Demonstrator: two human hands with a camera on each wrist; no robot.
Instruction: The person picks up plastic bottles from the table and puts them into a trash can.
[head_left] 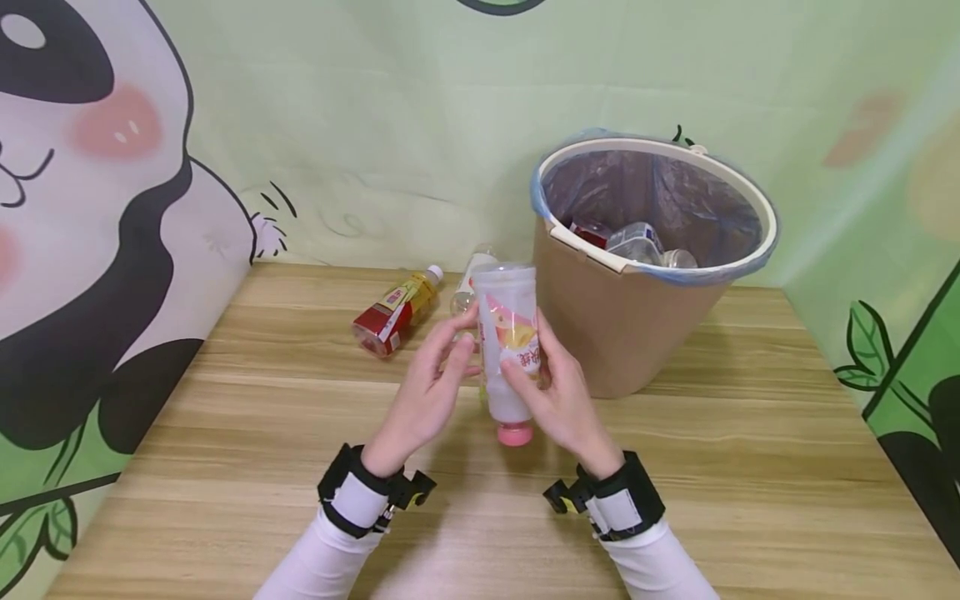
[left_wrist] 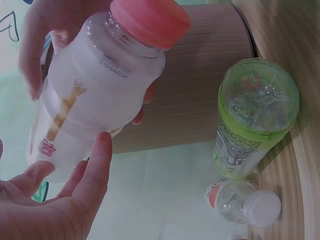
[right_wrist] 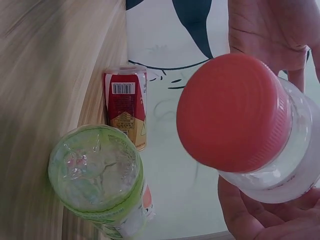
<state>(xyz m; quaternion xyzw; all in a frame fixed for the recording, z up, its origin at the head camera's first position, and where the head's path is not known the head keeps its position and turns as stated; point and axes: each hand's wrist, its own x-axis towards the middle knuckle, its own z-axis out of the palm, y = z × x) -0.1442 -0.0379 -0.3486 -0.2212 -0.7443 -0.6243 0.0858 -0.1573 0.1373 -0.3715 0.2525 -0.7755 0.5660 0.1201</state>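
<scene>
My right hand (head_left: 558, 392) grips a whitish plastic bottle (head_left: 510, 333) with a fruit-printed label, its thumb lying across the front. The bottle is tilted, its pink cap (head_left: 514, 434) lower and toward me. On the other side, my left hand (head_left: 427, 387) has its fingers loosely bent at the bottle's edge. In the left wrist view, that hand's fingertips (left_wrist: 102, 142) overlap the lower part of the bottle. Behind it stands a green-labelled bottle (left_wrist: 257, 110), base toward the camera, mostly hidden in the head view.
A brown bin (head_left: 622, 333) with a blue liner stands at the right, several bottles (head_left: 637, 243) inside. A red-and-yellow drink bottle (head_left: 397, 312) lies on the wooden table (head_left: 262, 467). Beside it is a clear bottle (head_left: 467, 287), partly hidden. A panda-printed backdrop (head_left: 375, 150) rises behind.
</scene>
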